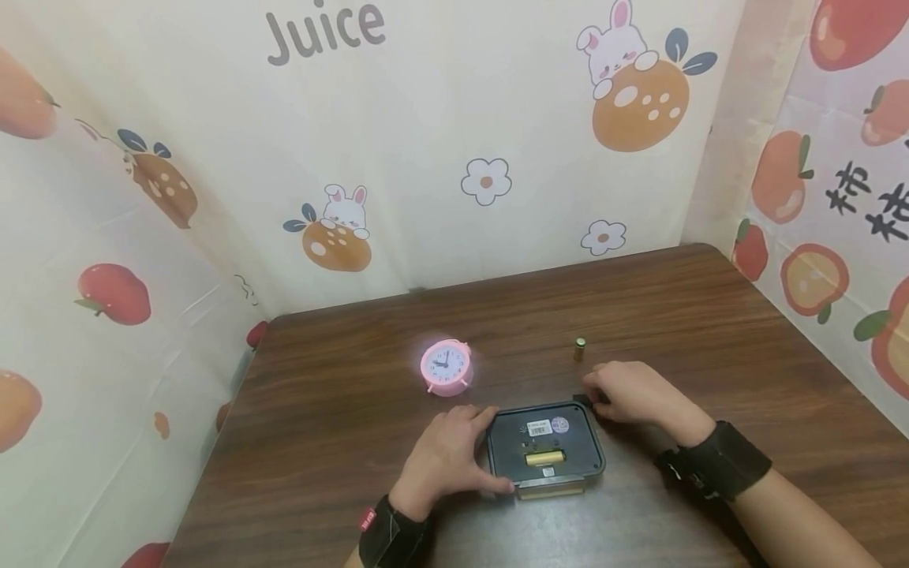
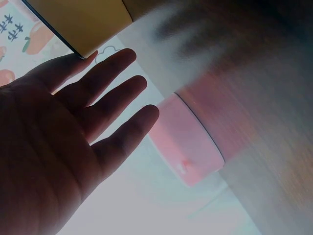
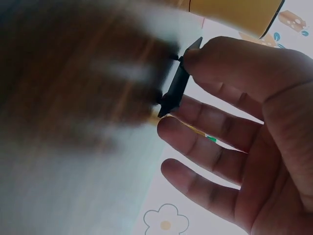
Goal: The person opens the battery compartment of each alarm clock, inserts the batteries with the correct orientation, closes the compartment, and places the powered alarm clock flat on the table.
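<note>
A gold-sided, box-shaped device [image 1: 507, 448] with a black back lies back up on the table, a gold battery [image 1: 544, 457] set in its back. My left hand [image 1: 449, 456] spans the device's left end, thumb at the near corner and index finger at the far one. The other fingers [image 2: 120, 117] extend past it in the left wrist view. Between thumb and fingertips, my right hand [image 1: 625, 394] pinches a small black battery cover [image 3: 178, 87] beside the device's far right corner. Its remaining fingers are slightly bent.
A pink round alarm clock [image 1: 447, 368] stands behind the left hand. Another battery [image 1: 579, 349], green at the top, stands upright beyond the right hand. Fruit-print curtains [image 1: 426, 158] border the brown wooden table [image 1: 341, 379] at the back and both sides.
</note>
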A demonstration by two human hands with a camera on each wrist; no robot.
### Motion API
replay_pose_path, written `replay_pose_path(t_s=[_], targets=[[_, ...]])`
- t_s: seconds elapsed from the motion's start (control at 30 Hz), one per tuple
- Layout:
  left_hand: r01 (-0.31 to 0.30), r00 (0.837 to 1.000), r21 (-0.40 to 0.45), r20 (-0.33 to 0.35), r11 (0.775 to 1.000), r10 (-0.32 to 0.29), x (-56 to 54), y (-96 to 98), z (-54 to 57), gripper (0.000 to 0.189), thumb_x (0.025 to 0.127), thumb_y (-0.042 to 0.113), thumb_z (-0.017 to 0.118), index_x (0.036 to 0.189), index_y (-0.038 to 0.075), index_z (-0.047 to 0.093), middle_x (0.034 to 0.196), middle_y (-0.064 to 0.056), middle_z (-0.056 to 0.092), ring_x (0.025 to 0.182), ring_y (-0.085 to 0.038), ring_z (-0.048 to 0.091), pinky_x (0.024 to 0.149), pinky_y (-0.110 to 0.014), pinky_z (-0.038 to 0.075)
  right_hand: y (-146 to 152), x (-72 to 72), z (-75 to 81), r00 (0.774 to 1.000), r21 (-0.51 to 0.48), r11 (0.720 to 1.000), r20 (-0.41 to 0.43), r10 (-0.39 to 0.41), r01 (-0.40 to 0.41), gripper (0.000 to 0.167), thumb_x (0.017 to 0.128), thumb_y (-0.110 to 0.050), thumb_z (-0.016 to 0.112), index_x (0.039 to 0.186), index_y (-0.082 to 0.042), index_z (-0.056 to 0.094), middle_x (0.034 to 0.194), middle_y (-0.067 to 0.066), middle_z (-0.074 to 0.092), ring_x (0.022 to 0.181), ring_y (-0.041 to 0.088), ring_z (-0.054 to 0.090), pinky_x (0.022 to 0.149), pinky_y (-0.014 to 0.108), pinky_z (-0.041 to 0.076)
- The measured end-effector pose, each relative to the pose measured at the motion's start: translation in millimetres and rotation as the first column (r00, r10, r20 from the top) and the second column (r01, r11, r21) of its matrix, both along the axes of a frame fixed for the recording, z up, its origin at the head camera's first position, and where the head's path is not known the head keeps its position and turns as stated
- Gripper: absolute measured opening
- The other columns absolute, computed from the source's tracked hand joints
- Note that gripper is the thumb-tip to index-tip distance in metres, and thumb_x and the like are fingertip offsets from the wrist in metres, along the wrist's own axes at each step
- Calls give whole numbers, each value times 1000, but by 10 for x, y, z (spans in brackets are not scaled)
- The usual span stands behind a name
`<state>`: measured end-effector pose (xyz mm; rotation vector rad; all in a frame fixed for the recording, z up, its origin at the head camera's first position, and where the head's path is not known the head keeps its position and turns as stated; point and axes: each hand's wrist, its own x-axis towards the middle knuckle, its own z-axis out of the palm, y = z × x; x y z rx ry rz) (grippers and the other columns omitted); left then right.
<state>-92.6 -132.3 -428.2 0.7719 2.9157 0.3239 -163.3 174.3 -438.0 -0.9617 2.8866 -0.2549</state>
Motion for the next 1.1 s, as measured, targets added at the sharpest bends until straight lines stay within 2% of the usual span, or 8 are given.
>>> replay_pose_path(t_s=[0.3,0.53,0.83,0.97,1.1], targets=[[-1,1000,1,18,1000,1,-21,13,-1,102,61,79,68,141,18,50,131,-2,60,116,-18,55,102,-40,45,20,15,100,999,-16,999,14,-38,38,21,77,-16,75,72,-21,55,67,-9,48,59,6,41,52,23,36],[-2,1000,-1,25,1000,2,-25,-2,-6,104,60,81,67,141,17,50,133,-3,59,119,-18,55,102,-41,45,17,32,178,999,-40,999,-19,-27,27,18,77,-17,74,75,-20,57,69,-10,49,60,5,42,53,22,37],[0,999,6,33,1000,0,-20,-8,-11,104,60,80,67,141,17,50,132,-3,59,118,-18,55,102,-41,45,2,63,273,999,-87,995,-8,-40,39,18,78,-16,73,75,-21,56,68,-9,50,60,6,42,53,21,36],[2,1000,5,30,1000,-2,-22,-8,-13,104,60,80,67,141,17,50,132,-2,60,118,-18,55,102,-41,45,-21,74,301,1000,-140,990,-4,-19,18,20,78,-15,74,75,-21,55,69,-10,50,62,5,42,54,20,37],[3,1000,4,24,1000,-3,-26,-6,-14,104,60,80,67,140,16,50,132,-3,60,118,-18,55,102,-41,45,-47,95,304,1000,-184,983,-9,6,-8,19,77,-14,76,81,-21,58,75,-11,57,66,4,47,58,21,42]])
